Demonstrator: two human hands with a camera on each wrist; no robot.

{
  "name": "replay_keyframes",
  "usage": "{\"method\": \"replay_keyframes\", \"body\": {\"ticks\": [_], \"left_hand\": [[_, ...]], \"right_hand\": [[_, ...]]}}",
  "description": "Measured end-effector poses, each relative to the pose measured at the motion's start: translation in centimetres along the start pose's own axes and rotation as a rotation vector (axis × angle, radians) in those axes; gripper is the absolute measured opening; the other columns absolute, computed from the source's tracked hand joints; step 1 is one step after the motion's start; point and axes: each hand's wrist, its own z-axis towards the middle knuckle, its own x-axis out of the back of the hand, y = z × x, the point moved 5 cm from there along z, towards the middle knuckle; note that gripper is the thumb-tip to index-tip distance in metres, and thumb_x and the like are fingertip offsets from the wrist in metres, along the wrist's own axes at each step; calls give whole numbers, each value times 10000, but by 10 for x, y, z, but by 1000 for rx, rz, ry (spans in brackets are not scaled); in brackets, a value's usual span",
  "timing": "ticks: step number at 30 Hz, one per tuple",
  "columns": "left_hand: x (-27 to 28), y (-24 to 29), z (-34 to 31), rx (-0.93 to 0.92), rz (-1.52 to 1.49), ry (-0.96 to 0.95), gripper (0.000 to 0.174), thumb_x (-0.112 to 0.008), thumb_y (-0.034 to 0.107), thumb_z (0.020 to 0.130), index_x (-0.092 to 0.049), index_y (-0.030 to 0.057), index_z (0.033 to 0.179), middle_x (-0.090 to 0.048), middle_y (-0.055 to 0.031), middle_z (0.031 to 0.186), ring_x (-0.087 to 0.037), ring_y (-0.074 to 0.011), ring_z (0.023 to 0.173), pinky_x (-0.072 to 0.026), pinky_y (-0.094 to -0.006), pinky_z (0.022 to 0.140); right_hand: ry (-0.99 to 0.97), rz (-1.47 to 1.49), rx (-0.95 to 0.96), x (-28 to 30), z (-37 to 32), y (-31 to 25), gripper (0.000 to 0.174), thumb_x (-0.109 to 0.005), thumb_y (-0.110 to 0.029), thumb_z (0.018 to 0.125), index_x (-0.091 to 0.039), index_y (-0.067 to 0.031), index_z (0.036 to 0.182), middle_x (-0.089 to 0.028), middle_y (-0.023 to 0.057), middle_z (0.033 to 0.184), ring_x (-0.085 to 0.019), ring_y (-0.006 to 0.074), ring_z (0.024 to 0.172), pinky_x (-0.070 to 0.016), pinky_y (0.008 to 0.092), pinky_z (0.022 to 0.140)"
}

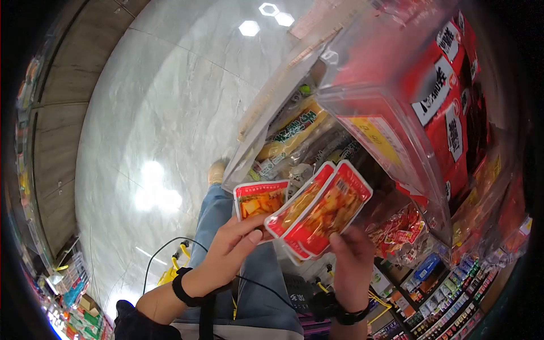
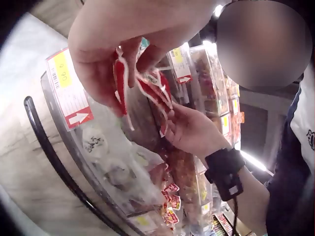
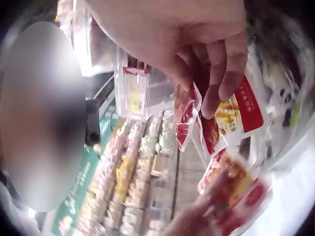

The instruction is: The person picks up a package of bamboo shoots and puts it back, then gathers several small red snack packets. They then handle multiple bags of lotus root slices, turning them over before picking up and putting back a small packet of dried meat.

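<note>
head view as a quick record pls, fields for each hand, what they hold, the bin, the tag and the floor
left hand: pinches one packet
right hand: holds overlapping packets
packaging: red, pale edges, food showing
bin: clear walls, bagged goods inside
tag: yellow, with red, on a clear box
floor: pale, shiny

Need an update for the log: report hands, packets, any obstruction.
Left hand pinching a red packet. Right hand gripping overlapping packets. No obstruction visible between hands.
</note>
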Motion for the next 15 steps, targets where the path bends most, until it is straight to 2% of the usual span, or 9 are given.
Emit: {"method": "replay_keyframes", "body": {"ticks": [3,6,9,10,13,15], "left_hand": [[5,-7,4,-60,206,-37,348,-463,145,921,-496,-65,1196,-561,-154,1115,-522,-206,1056,-402,-300,894],[5,-24,6,164,-127,-59,337,-532,156,897,-530,-44,1169,-579,-119,1102,-536,-158,1027,-424,-275,871],[-12,-12,4,299,-93,-141,298,-589,151,871,-572,-29,1107,-618,-84,1033,-577,-128,934,-452,-246,816],[-13,-16,2,353,5,-104,266,-635,146,842,-601,-15,1052,-643,-50,970,-602,-109,842,-467,-234,770],[-9,-36,0,437,-130,46,248,-619,142,853,-604,-18,1041,-650,-60,950,-614,-109,840,-487,-234,752],[-4,-31,1,363,-252,150,241,-595,124,864,-583,-26,1052,-642,-79,981,-625,-126,844,-503,-257,772]], "right_hand": [[-70,146,-95,-11,-9,2,125,-577,-84,875,-579,25,937,-639,38,901,-589,81,780,-459,214,688],[-210,-49,-182,-13,-13,12,121,-596,-69,850,-586,15,937,-644,41,862,-597,79,746,-456,213,682],[-252,-202,-156,-14,-19,20,113,-637,-64,822,-582,8,889,-642,51,799,-609,77,695,-468,213,618],[-239,-247,-130,-13,-22,24,133,-648,-81,818,-574,13,875,-639,62,768,-615,83,678,-476,219,595],[-160,-226,-80,-9,-30,39,245,-705,-117,779,-534,-5,914,-594,56,706,-613,94,648,-470,221,543],[-78,-208,-36,-6,-37,41,288,-715,-121,772,-511,-14,945,-572,46,703,-606,97,636,-462,220,533]]}}
